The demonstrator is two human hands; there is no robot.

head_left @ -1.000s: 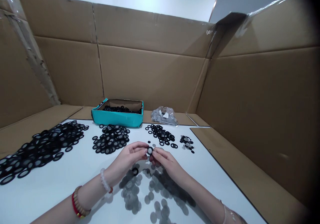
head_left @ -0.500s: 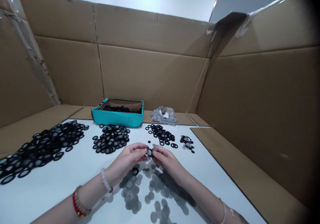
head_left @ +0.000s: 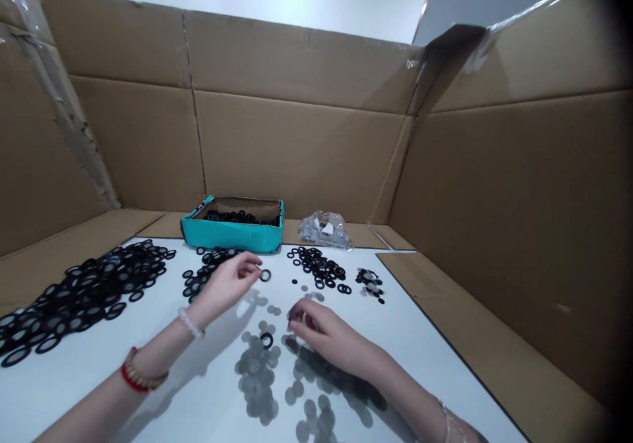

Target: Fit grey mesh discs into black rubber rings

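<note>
My left hand [head_left: 230, 281] hovers over the white table, just past the middle pile of black rubber rings [head_left: 200, 278], and covers part of it. A single black ring [head_left: 266, 275] sits just beyond its fingertips, apparently not touching them. My right hand [head_left: 319, 327] is lower, its fingers curled close together just beside scattered grey mesh discs [head_left: 257, 370]. Anything between those fingers is hidden. Another black ring [head_left: 266, 341] lies among the discs.
Other black rings lie in a large heap [head_left: 84, 298] at left and smaller piles [head_left: 316, 265] [head_left: 370, 283] at right. A teal box of rings [head_left: 232, 237] and a clear bag of discs [head_left: 325, 229] stand at the back. Cardboard walls [head_left: 297, 153] surround the white table [head_left: 425, 364].
My hands have parted from their pinch around a ring. The left has moved up and left over the middle pile, and the right has moved down toward the grey discs.
</note>
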